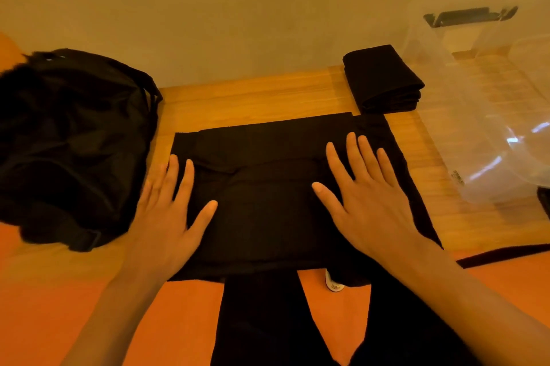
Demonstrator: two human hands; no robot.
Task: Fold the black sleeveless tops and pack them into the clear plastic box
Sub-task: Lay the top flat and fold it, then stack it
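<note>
While both flat, spread hands press it, left hand point(166, 217) and right hand point(366, 196), the black top point(262, 217) lies long axis left-right on the table point(253, 97); straps hang toward the person.

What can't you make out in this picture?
All in the head view:
- clear plastic box: right part cut off by the frame edge.
- folded stack: number of tops unreadable, black layers merge.
- black heap: cut by the left edge, too dark to separate pieces.
- black top: parts hidden under left hand and right hand.
</note>
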